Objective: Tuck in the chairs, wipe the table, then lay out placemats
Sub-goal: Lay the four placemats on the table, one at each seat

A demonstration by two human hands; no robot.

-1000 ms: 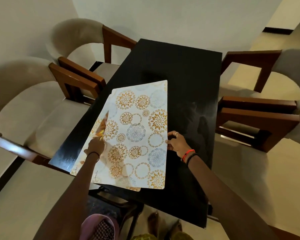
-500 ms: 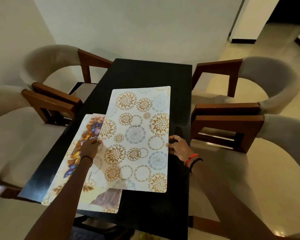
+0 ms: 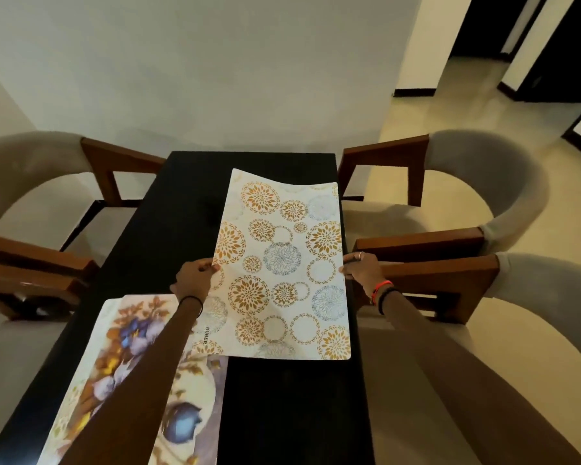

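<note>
Black dining table (image 3: 182,209) against a pale wall, upholstered wooden chairs (image 3: 457,196) drawn up on both sides.

Both hands pinch one white placemat with gold and blue circles (image 3: 282,263) by its long edges: the left hand (image 3: 195,278) grips the left edge, the right hand (image 3: 363,268) the right edge. Its far end curls up off the table, over the right half. A second, floral placemat (image 3: 114,357) lies flat at the near left, its right edge tucked under the held mat's near corner and crossed by the left forearm.
</note>
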